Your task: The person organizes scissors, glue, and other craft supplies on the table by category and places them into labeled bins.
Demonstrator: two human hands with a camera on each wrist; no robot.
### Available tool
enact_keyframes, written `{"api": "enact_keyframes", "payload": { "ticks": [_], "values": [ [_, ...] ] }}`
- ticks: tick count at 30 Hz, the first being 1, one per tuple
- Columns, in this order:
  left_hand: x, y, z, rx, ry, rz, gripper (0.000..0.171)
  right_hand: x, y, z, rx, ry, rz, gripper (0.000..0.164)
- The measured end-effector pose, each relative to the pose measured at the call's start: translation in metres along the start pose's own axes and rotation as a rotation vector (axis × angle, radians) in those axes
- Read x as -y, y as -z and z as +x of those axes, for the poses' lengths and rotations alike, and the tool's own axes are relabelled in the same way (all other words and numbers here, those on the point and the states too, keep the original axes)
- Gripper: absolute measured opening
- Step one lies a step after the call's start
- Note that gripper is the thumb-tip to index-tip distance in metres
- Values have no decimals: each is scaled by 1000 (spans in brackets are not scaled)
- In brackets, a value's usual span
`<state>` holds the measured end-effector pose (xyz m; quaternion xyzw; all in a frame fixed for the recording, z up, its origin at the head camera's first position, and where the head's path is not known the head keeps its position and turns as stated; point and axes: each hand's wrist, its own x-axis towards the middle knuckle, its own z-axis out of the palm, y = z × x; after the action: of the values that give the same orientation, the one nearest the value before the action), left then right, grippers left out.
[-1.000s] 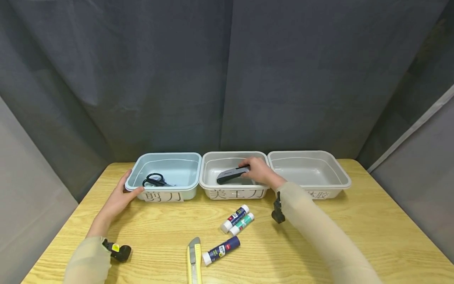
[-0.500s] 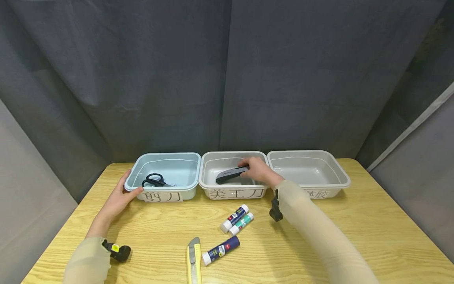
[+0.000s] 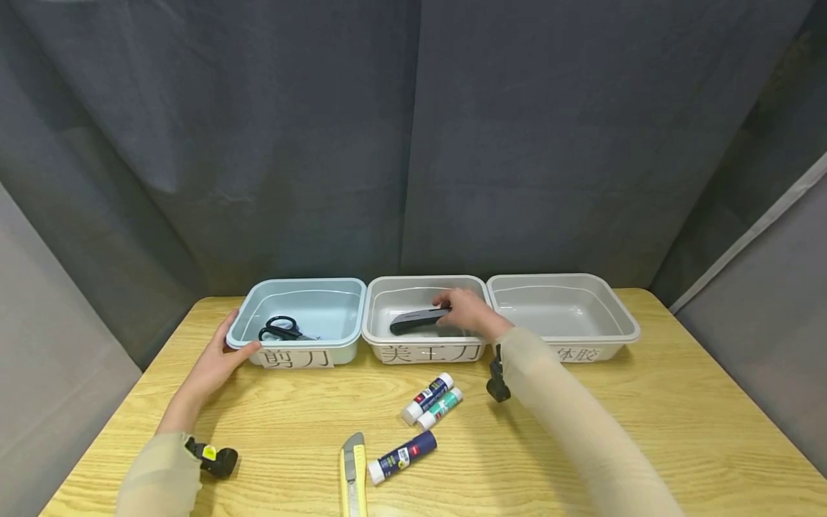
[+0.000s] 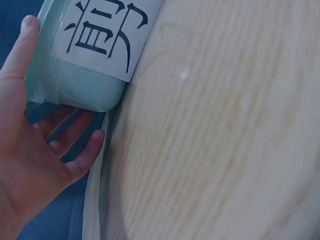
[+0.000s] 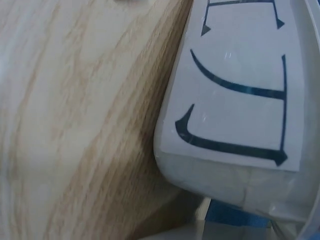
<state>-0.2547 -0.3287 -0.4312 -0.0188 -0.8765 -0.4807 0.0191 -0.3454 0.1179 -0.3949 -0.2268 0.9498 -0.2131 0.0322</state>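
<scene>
My left hand [image 3: 216,359] rests at the front left corner of the light blue bin [image 3: 342,287]. Its thumb [image 4: 26,42] touches the front rim, and the other fingers lie along the side, loosely extended. Black-handled scissors [image 3: 284,328] lie in that bin. My right hand [image 3: 468,314] reaches into the middle grey-white bin [image 3: 388,284] and pinches one end of a grey and black utility knife [image 3: 416,320], held low near the bottom. Whether the knife touches the bottom I cannot tell. In the right wrist view the labelled front of this bin [image 5: 230,160] shows; hand and knife are hidden.
A third bin [image 3: 562,309] stands at the right of the row. On the wooden table [image 3: 291,424] lie a yellow utility knife [image 3: 353,474], a dark blue glue stick [image 3: 403,457], another blue one [image 3: 428,398] and a green one [image 3: 441,408]. A dark curtain [image 3: 323,143] hangs behind.
The right hand has lowered slightly and shifted a little left inside the middle bin, bringing the grey and black utility knife with it. The left hand stays at the blue bin's corner.
</scene>
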Motion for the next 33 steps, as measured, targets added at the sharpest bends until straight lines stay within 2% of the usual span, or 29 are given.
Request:
{"api": "enact_keyframes", "payload": {
  "ticks": [4,7,16,20,33],
  "values": [
    [1,0,0,0,-1,6,90,-1,-2,2,40,-3,-107,45],
    [2,-1,1,0,-1,15,90,-2,-4,3,57,-20,-143,43],
    [0,-3,1,0,0,17,90,-3,-6,4,111,-82,-148,32],
    [-1,-3,0,3,-4,12,90,0,0,2,87,-67,-140,29],
    [-1,-2,0,2,-3,1,90,5,8,-13,-45,9,12,22]
  ]
}}
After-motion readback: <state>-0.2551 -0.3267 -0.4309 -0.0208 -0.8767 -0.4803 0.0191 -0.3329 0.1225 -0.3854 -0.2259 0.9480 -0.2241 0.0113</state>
